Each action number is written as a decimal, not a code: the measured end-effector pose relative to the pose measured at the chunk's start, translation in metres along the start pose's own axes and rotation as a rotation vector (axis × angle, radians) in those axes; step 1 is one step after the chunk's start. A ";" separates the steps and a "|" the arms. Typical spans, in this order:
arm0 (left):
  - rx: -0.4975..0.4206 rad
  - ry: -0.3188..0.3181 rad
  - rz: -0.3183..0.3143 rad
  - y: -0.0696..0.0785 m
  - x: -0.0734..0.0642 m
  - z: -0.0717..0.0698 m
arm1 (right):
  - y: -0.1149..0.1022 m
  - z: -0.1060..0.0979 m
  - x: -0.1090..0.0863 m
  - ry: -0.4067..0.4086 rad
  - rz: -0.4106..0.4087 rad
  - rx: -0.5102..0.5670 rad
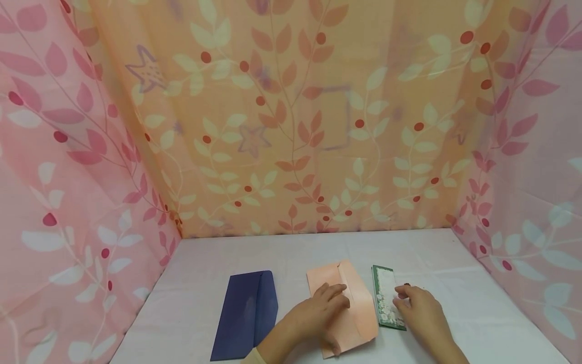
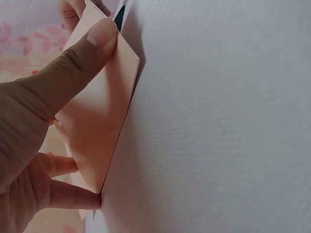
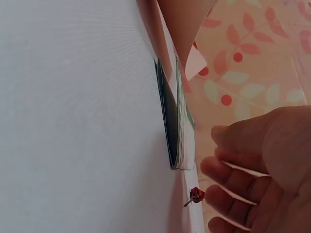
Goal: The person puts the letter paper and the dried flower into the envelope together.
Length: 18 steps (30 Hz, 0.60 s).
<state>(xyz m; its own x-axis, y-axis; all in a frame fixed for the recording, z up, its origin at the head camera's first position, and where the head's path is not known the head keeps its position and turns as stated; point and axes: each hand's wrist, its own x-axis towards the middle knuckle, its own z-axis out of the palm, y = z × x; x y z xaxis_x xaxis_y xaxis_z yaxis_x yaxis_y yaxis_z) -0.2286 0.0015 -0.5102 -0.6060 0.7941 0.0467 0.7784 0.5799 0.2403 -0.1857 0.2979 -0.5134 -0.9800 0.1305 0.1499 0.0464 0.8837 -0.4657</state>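
A peach envelope [image 1: 328, 275] lies in the middle of the table with its flap side up. My left hand [image 1: 313, 313] rests on it, fingers spread over the flap side. In the left wrist view the thumb [image 2: 82, 53] lies straight on the envelope's surface, and two fingertips touch its edge. To the right lies a green-edged card [image 1: 386, 293] with a pale floral front; the right wrist view shows it folded in layers. My right hand [image 1: 423, 308] hovers at the card's right side, fingers loosely bent and holding nothing visible. A small dark red dried rosebud [image 3: 197, 194] is near its fingertips.
A dark blue envelope [image 1: 238, 311] lies left of the peach one. All of them are on a white cloth-covered table [image 1: 191, 283]. Patterned curtains [image 1: 291, 126] enclose the table at the back and both sides.
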 end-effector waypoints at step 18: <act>-0.022 0.017 0.025 -0.001 -0.001 0.001 | 0.007 0.011 0.007 -0.077 0.180 -0.093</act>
<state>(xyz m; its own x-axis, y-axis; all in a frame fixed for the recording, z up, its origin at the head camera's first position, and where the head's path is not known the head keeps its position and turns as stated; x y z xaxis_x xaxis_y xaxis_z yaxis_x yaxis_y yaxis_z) -0.2287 0.0007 -0.5116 -0.5891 0.8051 0.0696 0.7899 0.5555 0.2597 -0.1942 0.2996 -0.5254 -0.9661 0.2580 0.0031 0.2358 0.8875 -0.3959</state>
